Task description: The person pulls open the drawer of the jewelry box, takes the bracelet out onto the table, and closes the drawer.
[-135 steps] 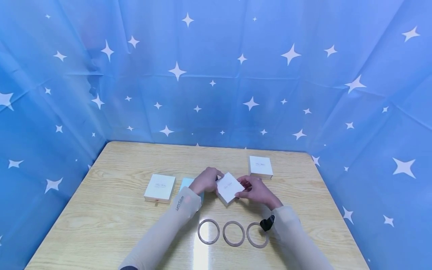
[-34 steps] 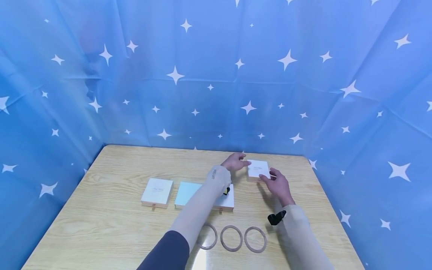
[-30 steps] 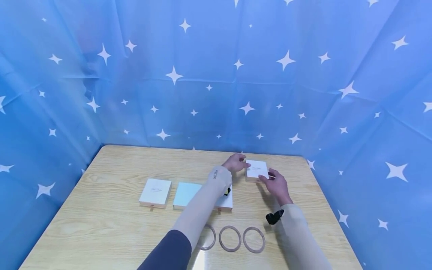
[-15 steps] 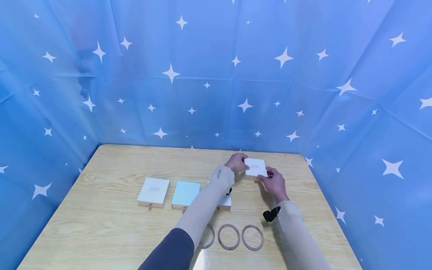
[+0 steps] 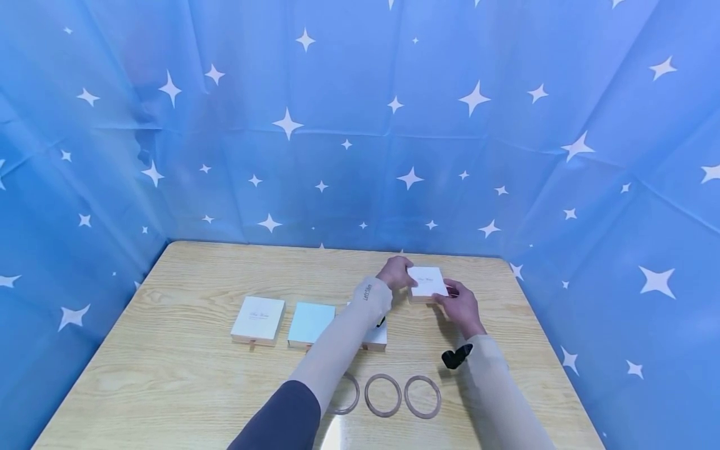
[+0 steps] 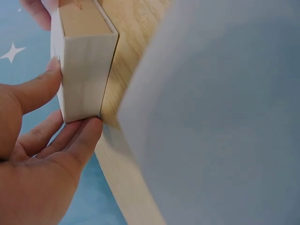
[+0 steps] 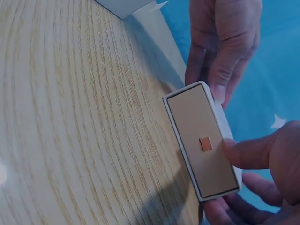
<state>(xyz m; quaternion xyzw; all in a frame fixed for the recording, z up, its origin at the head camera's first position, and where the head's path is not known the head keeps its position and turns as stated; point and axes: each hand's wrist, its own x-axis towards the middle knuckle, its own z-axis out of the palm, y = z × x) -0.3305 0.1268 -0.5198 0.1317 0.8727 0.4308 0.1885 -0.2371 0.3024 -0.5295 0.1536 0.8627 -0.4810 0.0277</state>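
At the back right of the table, both hands hold a small white drawer box (image 5: pixel 426 281) with fine lettering on its lid. My left hand (image 5: pixel 395 273) grips its left side, thumb on the lid and fingers behind. The right hand (image 5: pixel 460 306) pinches the front right corner, with the thumb at the lid's front edge. In the right wrist view the beige drawer front (image 7: pixel 190 136) is pushed in flush and carries an orange ribbon tab (image 7: pixel 205 144). The left wrist view shows a plain white side (image 6: pixel 86 77) of the box between thumb and fingers.
A white box (image 5: pixel 259 317) and a light blue box (image 5: pixel 311 322) stand in a row at left centre. Another white box (image 5: pixel 375 336) is partly hidden by the left forearm. Three brownish rings (image 5: pixel 423 397) lie near the front. A starry blue curtain (image 5: pixel 349 125) surrounds the wooden table (image 5: pixel 140 375).
Earlier both hands held another white box at the centre, which now sits beside the light blue one. They have moved to the back right box, and the left fingers have closed round its side.
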